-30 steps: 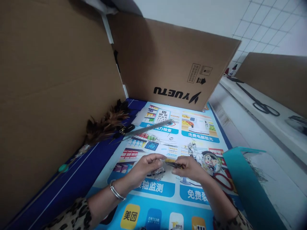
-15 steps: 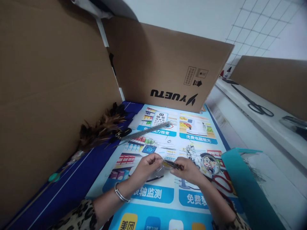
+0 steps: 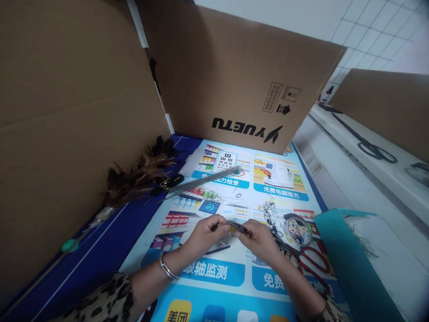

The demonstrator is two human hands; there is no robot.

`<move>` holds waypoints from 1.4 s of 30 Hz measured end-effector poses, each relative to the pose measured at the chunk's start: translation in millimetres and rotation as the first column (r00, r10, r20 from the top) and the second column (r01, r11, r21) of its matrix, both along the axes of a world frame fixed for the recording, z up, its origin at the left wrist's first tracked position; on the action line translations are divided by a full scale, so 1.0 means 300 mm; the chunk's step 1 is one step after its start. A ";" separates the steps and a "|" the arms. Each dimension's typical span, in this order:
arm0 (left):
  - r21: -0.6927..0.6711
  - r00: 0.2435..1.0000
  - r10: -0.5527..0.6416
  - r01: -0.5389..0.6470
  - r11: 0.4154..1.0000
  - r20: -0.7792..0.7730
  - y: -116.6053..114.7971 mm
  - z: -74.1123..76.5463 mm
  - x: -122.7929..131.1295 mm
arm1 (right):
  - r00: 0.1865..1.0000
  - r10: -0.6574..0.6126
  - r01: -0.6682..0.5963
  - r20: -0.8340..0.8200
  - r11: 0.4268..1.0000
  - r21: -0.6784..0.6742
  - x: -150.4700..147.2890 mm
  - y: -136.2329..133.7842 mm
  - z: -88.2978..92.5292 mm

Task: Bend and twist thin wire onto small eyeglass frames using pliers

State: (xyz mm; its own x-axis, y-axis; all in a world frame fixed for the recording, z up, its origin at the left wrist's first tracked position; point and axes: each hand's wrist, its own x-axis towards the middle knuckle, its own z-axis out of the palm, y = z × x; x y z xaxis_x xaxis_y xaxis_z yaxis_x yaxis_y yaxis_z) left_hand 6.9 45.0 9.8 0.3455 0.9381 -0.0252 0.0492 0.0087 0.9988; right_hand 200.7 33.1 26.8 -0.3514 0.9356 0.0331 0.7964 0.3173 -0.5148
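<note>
My left hand (image 3: 206, 233) is closed in a pinch on a thin wire; a curved part of the wire (image 3: 221, 244) shows faintly below the fingers. Dark pliers (image 3: 241, 228) are gripped in my right hand (image 3: 260, 240), their jaws right at my left fingertips. Whether the jaws touch the wire, I cannot make out. Beyond my hands lies a bundle of straight thin metal wires (image 3: 208, 181). A loose heap of small bent wire rings (image 3: 269, 211) sits just past my right hand.
Red-handled scissors (image 3: 315, 260) lie right of my forearm, beside a teal box (image 3: 348, 250) with wire scraps. A feather duster (image 3: 140, 172) and a black fob (image 3: 174, 180) are at left. Cardboard panels (image 3: 248, 76) wall the table; black scissors (image 3: 377, 150) rest on the right ledge.
My right hand has come closer to my left, bringing the pliers' jaws up to the pinched fingertips. The wire loop below my left hand shows less. The view has shifted slightly.
</note>
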 end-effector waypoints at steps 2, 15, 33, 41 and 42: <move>-0.041 0.998 -0.037 0.039 0.998 0.049 0.001 -0.004 0.001 | 0.999 -0.015 0.015 -0.035 1.000 0.004 0.004 0.003 -0.015; -0.249 0.958 0.029 0.045 0.968 0.285 0.000 0.002 -0.002 | 0.974 -0.115 0.108 -0.196 0.993 -0.046 0.015 -0.005 -0.052; -0.245 0.966 0.064 -0.001 0.969 0.249 -0.005 0.005 0.001 | 0.991 -0.090 0.085 -0.099 0.995 -0.051 0.015 -0.045 -0.052; -0.229 0.973 0.058 -0.006 0.973 0.221 -0.008 -0.003 0.004 | 0.992 -0.107 0.105 -0.068 0.994 -0.023 0.020 -0.040 -0.051; -0.228 0.974 0.057 -0.006 0.974 0.221 -0.008 -0.003 0.004 | 0.992 -0.109 0.107 -0.070 0.994 -0.023 0.021 -0.040 -0.049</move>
State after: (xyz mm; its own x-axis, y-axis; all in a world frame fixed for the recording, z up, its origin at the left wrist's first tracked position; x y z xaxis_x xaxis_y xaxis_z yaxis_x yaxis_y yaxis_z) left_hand 8.1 42.7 9.0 0.3369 0.9276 -0.1615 -0.1800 0.2319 0.9559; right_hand 207.1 21.2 12.0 -0.2456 0.9687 0.0361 0.7870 0.2210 -0.5761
